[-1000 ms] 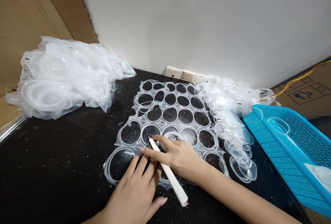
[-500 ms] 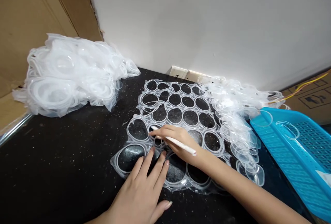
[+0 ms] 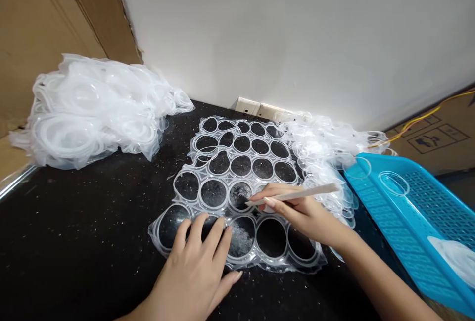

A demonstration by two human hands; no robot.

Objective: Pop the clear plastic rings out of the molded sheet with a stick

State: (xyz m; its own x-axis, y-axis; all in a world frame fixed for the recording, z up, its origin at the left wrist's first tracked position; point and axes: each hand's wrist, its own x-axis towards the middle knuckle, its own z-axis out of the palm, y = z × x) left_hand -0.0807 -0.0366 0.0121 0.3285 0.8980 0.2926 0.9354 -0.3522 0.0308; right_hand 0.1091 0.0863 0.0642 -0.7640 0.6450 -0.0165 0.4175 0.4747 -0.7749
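A clear plastic sheet [image 3: 237, 162] full of round cut-out holes lies flat on the black speckled counter [image 3: 81, 242]. My left hand [image 3: 196, 271] rests on the sheet's near edge, fingers stretched flat over it. My right hand [image 3: 300, 212] is closed on a thin white stick-like tool [image 3: 293, 195], held almost level. The tool's tip touches the sheet near the middle ring of the second row from me.
A heap of clear plastic sheets [image 3: 89, 108] sits at the back left by cardboard [image 3: 40, 24]. Loose clear rings [image 3: 326, 153] pile at the back right. A blue slotted basket [image 3: 415, 217] stands at the right with rings on its rim. A wall socket [image 3: 256, 107] sits behind.
My right hand has swung the tool round from pointing towards me to lying level with its end to the right, and shifted right along the sheet. My left hand slid slightly left.
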